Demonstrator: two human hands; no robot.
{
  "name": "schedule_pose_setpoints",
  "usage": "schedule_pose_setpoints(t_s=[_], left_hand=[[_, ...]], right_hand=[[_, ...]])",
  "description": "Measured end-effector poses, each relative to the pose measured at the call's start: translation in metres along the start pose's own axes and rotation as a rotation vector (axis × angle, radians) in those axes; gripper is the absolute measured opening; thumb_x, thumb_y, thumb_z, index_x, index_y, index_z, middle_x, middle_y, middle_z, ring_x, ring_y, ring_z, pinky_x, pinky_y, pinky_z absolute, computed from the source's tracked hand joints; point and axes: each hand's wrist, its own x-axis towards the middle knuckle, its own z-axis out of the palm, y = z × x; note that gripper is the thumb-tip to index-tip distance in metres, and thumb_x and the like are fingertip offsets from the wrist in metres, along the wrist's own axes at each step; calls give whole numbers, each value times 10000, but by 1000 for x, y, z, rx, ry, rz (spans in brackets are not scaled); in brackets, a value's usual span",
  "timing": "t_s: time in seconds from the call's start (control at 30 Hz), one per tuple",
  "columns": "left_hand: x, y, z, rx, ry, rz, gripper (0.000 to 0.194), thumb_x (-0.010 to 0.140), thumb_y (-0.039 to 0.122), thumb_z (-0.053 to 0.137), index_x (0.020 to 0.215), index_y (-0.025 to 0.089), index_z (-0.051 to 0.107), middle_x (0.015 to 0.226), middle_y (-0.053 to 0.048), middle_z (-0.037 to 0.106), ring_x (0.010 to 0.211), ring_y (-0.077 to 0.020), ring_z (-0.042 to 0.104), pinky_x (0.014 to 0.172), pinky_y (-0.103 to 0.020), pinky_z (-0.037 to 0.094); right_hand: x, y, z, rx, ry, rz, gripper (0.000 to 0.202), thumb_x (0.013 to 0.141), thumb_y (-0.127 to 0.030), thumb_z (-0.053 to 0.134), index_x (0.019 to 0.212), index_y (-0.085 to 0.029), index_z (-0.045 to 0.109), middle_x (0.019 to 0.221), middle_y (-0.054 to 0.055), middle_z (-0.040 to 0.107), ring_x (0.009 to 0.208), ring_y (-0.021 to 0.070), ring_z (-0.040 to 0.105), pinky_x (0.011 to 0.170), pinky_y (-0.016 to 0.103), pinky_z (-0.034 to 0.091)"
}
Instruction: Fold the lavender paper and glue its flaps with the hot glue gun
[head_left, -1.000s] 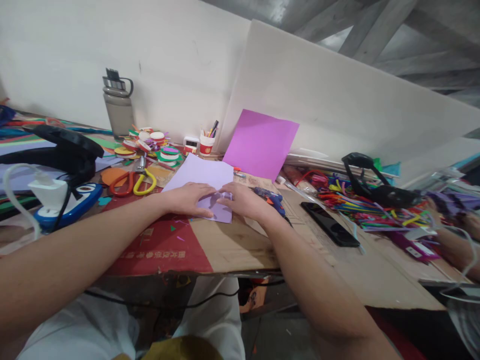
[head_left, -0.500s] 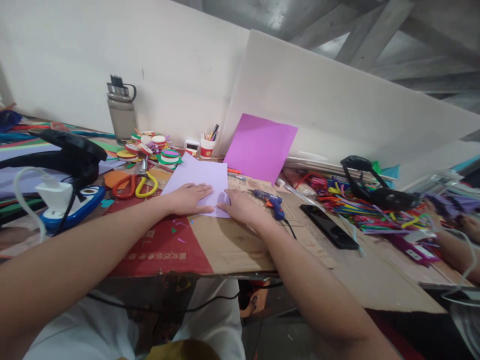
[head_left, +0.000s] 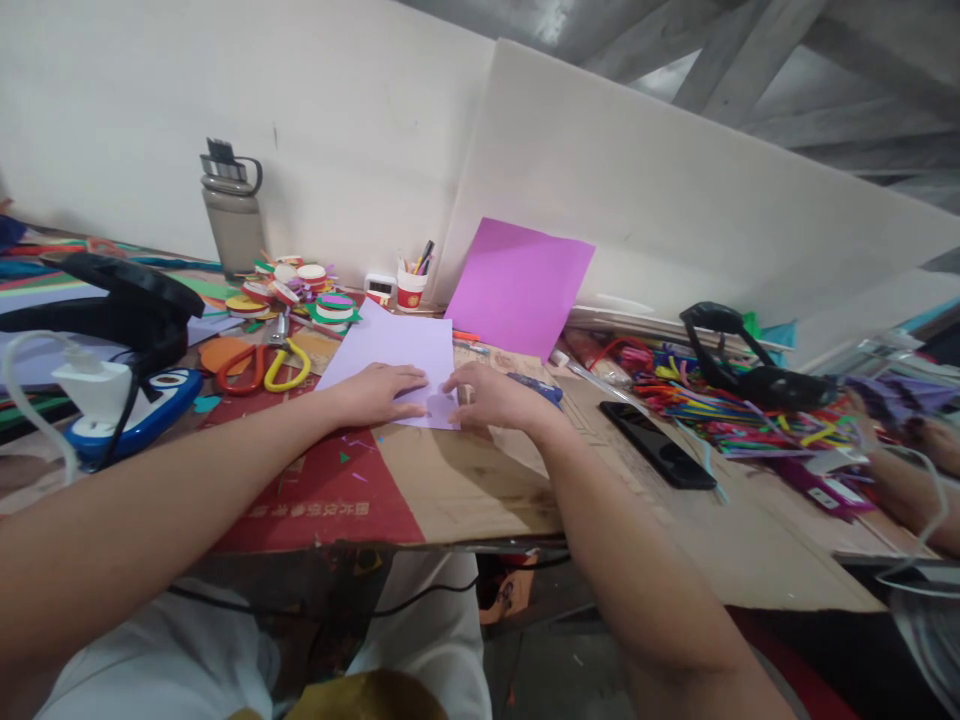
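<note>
A lavender sheet of paper (head_left: 409,345) lies on the cardboard work surface, a pointed corner jutting out at its upper left. My left hand (head_left: 379,392) rests flat on its lower left part, fingers stretched out and thumb apart. At the sheet's lower right edge is my right hand (head_left: 495,398), its fingers bent and thumb apart from them, with nothing visible in its grip. Just behind my right hand is a blue glue gun (head_left: 544,388), partly covered by that hand. Scissors (head_left: 266,365) with a red and a yellow handle lie to the left of the sheet.
A magenta sheet (head_left: 521,285) leans on the white board behind. Around are a water bottle (head_left: 234,225), paper-trimmed discs (head_left: 330,310), a pen cup (head_left: 412,288), a blue power strip (head_left: 142,415), a phone (head_left: 656,445) and pipe cleaners (head_left: 697,400). Another person's arm (head_left: 907,490) is at right.
My right hand has lifted from lying flat on the sheet's edge to a bent, arched pose, and now covers more of the glue gun. My left hand stays on the paper.
</note>
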Motion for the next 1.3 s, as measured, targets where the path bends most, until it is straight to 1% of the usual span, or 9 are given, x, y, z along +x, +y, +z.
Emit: schedule_pose_setpoints(t_s=[0.17, 0.4, 0.53, 0.67, 0.8, 0.9, 0.97, 1.07, 1.3], left_hand=[[-1, -1, 0, -7, 31, 28, 572, 903, 534, 413, 1322, 153, 493, 1391, -106, 483, 1309, -205, 394, 1072, -300, 252], [-3, 17, -10, -49, 110, 119, 518, 867, 559, 462, 1187, 176, 597, 1251, -96, 588, 1126, -227, 551, 951, -290, 377], [-2, 21, -10, -86, 92, 136, 495, 847, 529, 511, 1202, 192, 587, 1222, -87, 606, 1100, -230, 564, 928, -286, 388], [-2, 16, -9, -222, 81, 117, 394, 898, 435, 456, 1190, 208, 593, 1210, -52, 619, 1072, -190, 578, 911, -259, 401], [-2, 12, -8, -271, 82, 93, 366, 886, 403, 485, 1157, 194, 618, 1236, -52, 612, 1115, -183, 560, 963, -267, 385], [-2, 12, -6, -238, 96, 84, 381, 866, 407, 522, 1158, 185, 622, 1261, -67, 597, 1150, -200, 543, 985, -288, 376], [-2, 12, -5, -234, 102, 94, 380, 868, 403, 523, 1159, 181, 623, 1252, -70, 602, 1143, -198, 547, 977, -285, 383], [-2, 12, -5, -239, 111, 120, 388, 867, 418, 525, 1160, 181, 622, 1225, -70, 617, 1123, -191, 558, 966, -277, 389], [-3, 14, -7, -200, 107, 106, 460, 838, 492, 547, 1180, 192, 613, 1246, -73, 607, 1130, -207, 556, 967, -289, 389]], right_hand=[[2, 2, 4, 71, -29, 14, 339, 627, -247, 787, 944, -188, 680, 938, 38, 646, 830, 156, 572, 727, 247, 426], [6, 3, 12, 146, 113, 31, 125, 727, -268, 708, 817, -181, 701, 802, 13, 648, 740, 125, 558, 667, 225, 392], [6, 3, 13, 198, 145, 42, 122, 781, -257, 646, 862, -184, 702, 829, 20, 668, 740, 121, 573, 676, 224, 402], [7, 2, 14, 204, 160, 29, 157, 842, -249, 560, 884, -180, 694, 855, 28, 683, 760, 122, 586, 688, 226, 406], [7, 1, 12, 182, 165, 28, 191, 868, -253, 523, 897, -169, 692, 887, 46, 687, 781, 129, 589, 703, 235, 410], [5, 3, 8, 191, 92, -13, 198, 826, -229, 583, 992, -183, 680, 956, 48, 680, 816, 135, 594, 734, 244, 424], [4, 5, 5, 169, 22, -61, 292, 744, -193, 671, 1036, -201, 672, 994, 42, 669, 856, 146, 588, 767, 254, 426], [5, 9, 5, 125, -16, -117, 358, 657, -147, 736, 1005, -210, 685, 986, 32, 657, 901, 157, 572, 804, 262, 412], [8, 6, 10, 152, 77, -37, 85, 755, -201, 663, 828, -169, 692, 822, 24, 640, 745, 123, 553, 684, 230, 392]])
